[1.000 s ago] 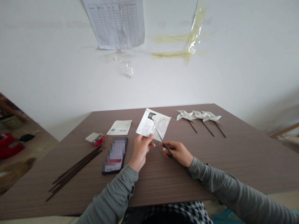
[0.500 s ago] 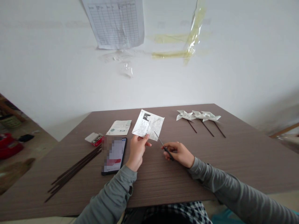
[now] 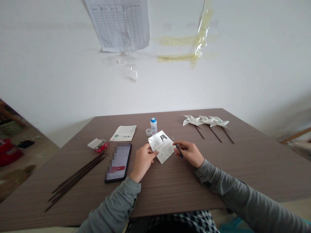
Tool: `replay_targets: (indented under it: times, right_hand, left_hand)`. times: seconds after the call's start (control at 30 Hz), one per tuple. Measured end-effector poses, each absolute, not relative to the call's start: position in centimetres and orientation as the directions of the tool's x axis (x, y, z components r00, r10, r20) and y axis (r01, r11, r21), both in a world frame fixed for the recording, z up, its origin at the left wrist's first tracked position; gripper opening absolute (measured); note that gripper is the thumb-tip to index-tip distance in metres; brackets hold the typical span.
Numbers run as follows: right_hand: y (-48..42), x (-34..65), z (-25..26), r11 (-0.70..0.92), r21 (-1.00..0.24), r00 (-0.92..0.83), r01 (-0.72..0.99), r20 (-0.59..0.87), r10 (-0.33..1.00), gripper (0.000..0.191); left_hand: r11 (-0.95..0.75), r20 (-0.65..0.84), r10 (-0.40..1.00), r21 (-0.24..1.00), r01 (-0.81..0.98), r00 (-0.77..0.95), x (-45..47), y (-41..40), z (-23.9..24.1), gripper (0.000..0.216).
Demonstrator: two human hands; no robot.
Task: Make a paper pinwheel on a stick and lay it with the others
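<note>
Paper square [image 3: 165, 152]: turned and drawn nearer the body since the earlier frame, exposing the bottle [image 3: 154, 127] and clear cup [image 3: 148, 132] behind it; now held over the middle of the counter [image 3: 165, 191].
Left hand [image 3: 143, 160]: grip closed on the square's lower-left edge, thumb above, fingers mostly hidden beneath.
Right hand [image 3: 190, 155]: grip closed around the handles of the scissors [image 3: 179, 150], fingertips beside the square's right corner; contact there cannot be told, nor whether the blades are parted.
Paper stock: judged light, thin and flexible, not slippery, easily creased or torn; best pinched flat near an edge, clear of the blades.
Print on square: lines of text beside a dark picture, too small to read.
Bottle label: blue-topped white bottle; lettering illegible.
Wall sheet [image 3: 120, 26]: ruled table, entries illegible.
Phone [image 3: 119, 165]: screen partly pixelated, nothing legible.
Box [image 3: 97, 144]: red and white, no brand readable.
</note>
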State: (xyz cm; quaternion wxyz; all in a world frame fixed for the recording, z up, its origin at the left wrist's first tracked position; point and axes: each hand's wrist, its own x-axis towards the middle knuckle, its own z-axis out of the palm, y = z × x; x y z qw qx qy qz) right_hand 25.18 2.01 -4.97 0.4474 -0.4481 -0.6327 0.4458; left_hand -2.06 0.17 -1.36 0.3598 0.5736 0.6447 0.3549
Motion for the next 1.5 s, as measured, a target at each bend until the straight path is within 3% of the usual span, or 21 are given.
replay_targets:
  times: [0.1,0.23,0.3,0.43,0.53,0.67,0.83,0.97,1.2,1.5]
  right_hand:
    - [2.5,25.4,-5.4,0.189,-0.968,-0.180,0.167,0.158,0.971,0.054]
    - [2.7,25.6,-5.6,0.183,-0.966,-0.171,0.181,0.153,0.973,0.051]
    - [2.8,25.7,-5.7,0.186,-0.962,-0.168,0.198,0.153,0.974,0.050]
    - [2.9,25.8,-5.6,0.193,-0.946,-0.160,0.260,0.155,0.975,0.044]
    - [2.9,25.8,-5.3,0.215,-0.919,-0.128,0.332,0.182,0.975,0.040]
    - [2.7,25.8,-4.6,0.242,-0.862,-0.036,0.445,0.253,0.967,0.032]
    - [2.6,26.0,-4.2,0.292,-0.795,0.045,0.532,0.371,0.928,0.026]
    - [2.6,25.8,-4.7,0.333,-0.653,-0.024,0.680,0.434,0.900,0.020]
    - [1.9,24.1,-4.7,0.284,-0.433,-0.158,0.855,0.305,0.939,0.039]
    - [1.9,23.3,-4.1,0.331,-0.313,-0.256,0.890,0.256,0.932,0.033]
  left_hand:
    - [0.090,-0.033,0.995,0.665,0.742,-0.091,-2.0,-0.3,-0.2,0.015]
    - [0.132,-0.064,0.991,0.448,0.884,-0.115,-1.6,-0.9,0.4,0.037]
    - [0.121,-0.031,0.992,0.400,0.908,-0.119,-1.7,-1.0,0.1,0.052]
    - [-0.041,0.204,0.979,0.337,0.941,-0.030,-2.4,-0.8,-1.3,0.078]
    - [-0.166,0.242,0.965,0.288,0.943,0.096,-2.8,-0.6,-2.1,0.064]
    - [-0.202,0.127,0.977,0.273,0.941,0.172,-2.3,-0.7,-2.3,0.038]
    - [-0.261,0.113,0.965,0.304,0.916,0.238,-1.6,-1.1,-2.3,0.040]
    - [-0.311,0.149,0.950,0.344,0.886,0.275,-1.6,-1.2,-2.7,0.040]
    - [-0.325,0.172,0.944,0.356,0.876,0.281,-1.4,-1.2,-3.1,0.043]
    - [-0.332,0.183,0.942,0.362,0.871,0.282,-1.4,-0.9,-3.6,0.041]
